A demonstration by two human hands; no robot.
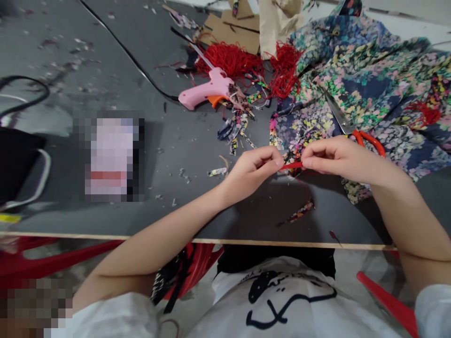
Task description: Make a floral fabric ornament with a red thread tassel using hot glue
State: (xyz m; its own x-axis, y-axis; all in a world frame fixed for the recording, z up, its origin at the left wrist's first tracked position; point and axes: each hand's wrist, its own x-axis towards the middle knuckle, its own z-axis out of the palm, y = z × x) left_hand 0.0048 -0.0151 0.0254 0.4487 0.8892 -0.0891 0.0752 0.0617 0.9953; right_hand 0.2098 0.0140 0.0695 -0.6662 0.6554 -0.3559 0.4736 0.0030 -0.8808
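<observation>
Between my two hands a short red strip [292,166], like thread or cord, is stretched level above the table. My left hand [259,166] pinches its left end, and my right hand [329,159] pinches the other end. Floral fabric [369,84] lies spread behind and under my right hand. Scissors with orange-red handles [366,138] rest on that fabric, just beyond my right hand. A small strip of dark floral fabric [299,212] lies on the table below my hands. Some thin red thread trails under my right fingers.
A pink glue gun [207,88] with a black cable [123,49] lies at the back middle. Behind it are red thread bundles [232,60] and cardboard [229,33]. A blurred-out phone-like object [111,157] lies left, near a black item [17,164]. Scraps litter the grey table [169,141].
</observation>
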